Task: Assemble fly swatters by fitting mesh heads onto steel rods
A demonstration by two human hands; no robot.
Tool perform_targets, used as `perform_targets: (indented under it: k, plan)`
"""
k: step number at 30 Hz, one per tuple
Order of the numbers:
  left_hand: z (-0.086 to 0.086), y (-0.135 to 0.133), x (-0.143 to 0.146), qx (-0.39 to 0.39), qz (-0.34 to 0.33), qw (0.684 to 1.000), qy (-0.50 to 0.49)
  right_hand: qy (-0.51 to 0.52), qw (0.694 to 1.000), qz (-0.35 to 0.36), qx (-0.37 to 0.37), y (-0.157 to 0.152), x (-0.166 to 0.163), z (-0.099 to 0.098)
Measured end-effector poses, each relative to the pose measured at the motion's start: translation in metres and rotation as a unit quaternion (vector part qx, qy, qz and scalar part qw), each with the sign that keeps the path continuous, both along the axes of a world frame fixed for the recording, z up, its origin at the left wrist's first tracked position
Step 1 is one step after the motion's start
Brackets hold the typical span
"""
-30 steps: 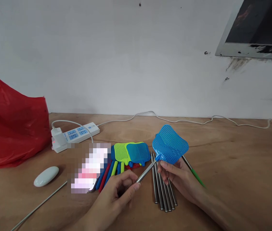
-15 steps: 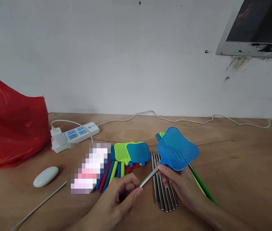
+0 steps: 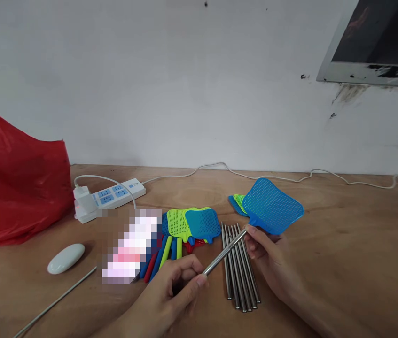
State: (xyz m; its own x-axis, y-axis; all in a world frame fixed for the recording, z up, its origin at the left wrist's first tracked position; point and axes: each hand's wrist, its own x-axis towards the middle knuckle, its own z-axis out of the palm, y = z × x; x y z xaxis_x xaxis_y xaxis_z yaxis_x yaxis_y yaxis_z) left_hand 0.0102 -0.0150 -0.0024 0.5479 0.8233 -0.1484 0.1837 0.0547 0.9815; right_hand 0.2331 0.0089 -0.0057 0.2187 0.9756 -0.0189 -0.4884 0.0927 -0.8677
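My right hand [image 3: 271,260] pinches the neck of a blue fly-swatter head [image 3: 272,205], held above the wooden table [image 3: 354,244]. A steel telescopic rod [image 3: 224,253] runs from that head down to my left hand [image 3: 172,291], whose fingers are closed around the rod's lower end. Under the rod lies a bundle of several bare steel rods [image 3: 239,267]. Behind the held head lie a green and a blue swatter head [image 3: 238,202]. Left of the rods sits a pile of swatter heads and coloured handle sleeves [image 3: 184,227].
A red plastic bag [image 3: 15,192] stands at the left. A white power strip [image 3: 109,196] with a plug and cable lies near the wall. A white oval object [image 3: 66,257] and a loose thin rod [image 3: 58,300] lie front left. A blurred patch covers something beside the pile.
The right hand has pulled the blue swatter head up and to the right, away from the left hand. More of the steel rod now shows between the two hands.
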Motion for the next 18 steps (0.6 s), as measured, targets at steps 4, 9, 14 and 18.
perform_targets:
  k: [4,9,14,18]
  plan:
    - [-0.002,-0.001,-0.001,-0.005,0.014,1.0,0.006,0.002,1.0,-0.004,0.005,0.005,0.006,0.0]
    - [-0.003,-0.001,-0.001,0.004,0.019,1.0,0.024,-0.007,0.999,0.039,-0.007,0.006,0.008,0.003]
    - [-0.002,0.0,-0.003,0.029,0.017,0.999,0.028,0.028,0.999,0.028,0.004,0.008,0.01,0.005]
    - [-0.007,-0.002,-0.01,0.044,0.012,0.998,0.046,0.051,0.998,-0.02,-0.001,0.009,0.011,0.004]
